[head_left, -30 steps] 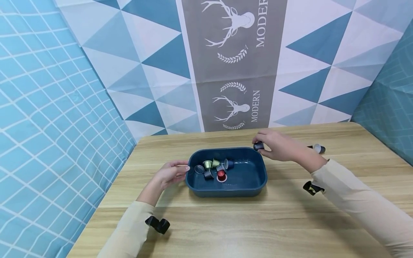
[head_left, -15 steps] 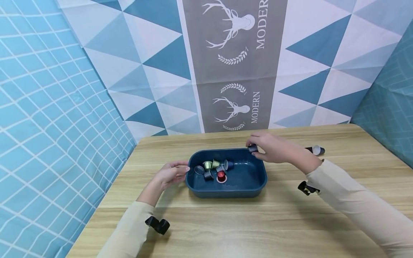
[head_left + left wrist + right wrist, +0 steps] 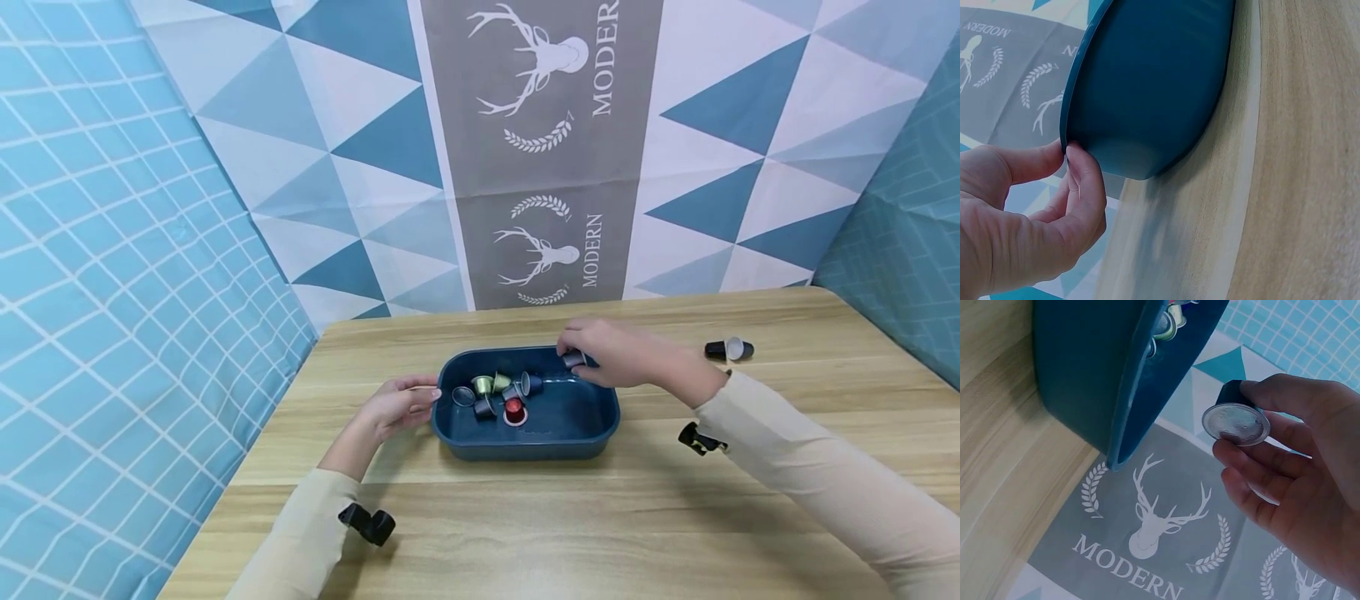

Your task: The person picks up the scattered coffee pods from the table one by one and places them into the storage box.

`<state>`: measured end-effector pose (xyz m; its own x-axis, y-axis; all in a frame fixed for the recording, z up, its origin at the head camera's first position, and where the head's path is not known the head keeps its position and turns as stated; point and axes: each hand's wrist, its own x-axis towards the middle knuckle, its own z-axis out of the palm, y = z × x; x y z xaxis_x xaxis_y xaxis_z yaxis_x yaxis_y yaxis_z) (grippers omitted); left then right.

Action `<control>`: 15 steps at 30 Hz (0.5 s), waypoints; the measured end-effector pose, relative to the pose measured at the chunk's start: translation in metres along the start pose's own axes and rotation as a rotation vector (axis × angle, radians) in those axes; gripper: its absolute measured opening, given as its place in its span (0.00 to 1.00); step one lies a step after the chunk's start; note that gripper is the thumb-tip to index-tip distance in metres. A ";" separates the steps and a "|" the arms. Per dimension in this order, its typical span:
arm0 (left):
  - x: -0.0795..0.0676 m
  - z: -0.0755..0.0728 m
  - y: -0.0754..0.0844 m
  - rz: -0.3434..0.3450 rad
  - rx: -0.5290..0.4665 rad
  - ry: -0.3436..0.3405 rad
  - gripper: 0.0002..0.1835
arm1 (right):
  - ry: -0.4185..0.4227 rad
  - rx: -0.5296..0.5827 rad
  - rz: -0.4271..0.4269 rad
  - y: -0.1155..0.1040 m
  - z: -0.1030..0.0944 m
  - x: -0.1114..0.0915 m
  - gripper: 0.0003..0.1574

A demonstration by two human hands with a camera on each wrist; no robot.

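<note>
A dark blue rectangular tub (image 3: 525, 451) stands on the wooden table with several coffee capsules inside, among them a red capsule (image 3: 514, 409) and a dark blue capsule (image 3: 533, 382). At its left end, my left hand (image 3: 399, 405) pinches the rim between thumb and forefinger, as the left wrist view shows. My right hand (image 3: 618, 352) is over the tub's far right corner. Between its thumb and fingers it holds a dark coffee capsule (image 3: 1235, 424), whose silvery foil lid faces the right wrist camera.
Right of the tub, at the back of the table, lie a black capsule (image 3: 716, 350) and a capsule with a pale lid (image 3: 735, 348). A patterned cloth (image 3: 540, 167) hangs behind the table, and a blue grid cloth (image 3: 112, 250) covers the left side.
My right hand has moved left and slightly down with the dark capsule, from beside the tub's far right corner to over its inside. The left hand has stayed at the rim.
</note>
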<state>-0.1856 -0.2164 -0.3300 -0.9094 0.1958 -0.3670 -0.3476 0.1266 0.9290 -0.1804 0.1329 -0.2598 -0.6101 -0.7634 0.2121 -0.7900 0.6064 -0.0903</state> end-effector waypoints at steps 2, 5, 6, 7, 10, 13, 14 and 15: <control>-0.001 0.000 0.000 -0.005 -0.002 0.005 0.25 | -0.014 0.007 -0.011 -0.002 -0.001 0.002 0.11; -0.001 0.000 -0.001 -0.009 -0.007 0.011 0.24 | -0.040 0.007 -0.014 -0.005 -0.003 0.004 0.11; -0.001 0.000 -0.001 -0.008 -0.007 0.009 0.24 | -0.049 0.007 -0.014 -0.005 -0.003 0.006 0.11; -0.001 0.000 -0.002 -0.008 -0.010 0.010 0.24 | -0.057 0.007 -0.017 -0.006 -0.004 0.007 0.10; -0.001 0.000 -0.002 -0.006 -0.011 0.004 0.25 | -0.089 0.010 -0.015 -0.009 -0.006 0.012 0.10; 0.000 0.000 -0.001 -0.007 -0.016 0.009 0.25 | -0.123 0.014 -0.018 -0.014 -0.009 0.018 0.10; 0.000 0.000 -0.001 -0.006 -0.014 0.006 0.25 | -0.135 0.014 -0.016 -0.016 -0.010 0.020 0.10; 0.000 0.000 -0.001 -0.006 -0.014 0.009 0.25 | -0.147 0.012 -0.017 -0.017 -0.011 0.023 0.10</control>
<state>-0.1853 -0.2161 -0.3309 -0.9093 0.1866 -0.3720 -0.3561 0.1138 0.9275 -0.1800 0.1075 -0.2428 -0.5981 -0.7985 0.0693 -0.8005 0.5909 -0.0999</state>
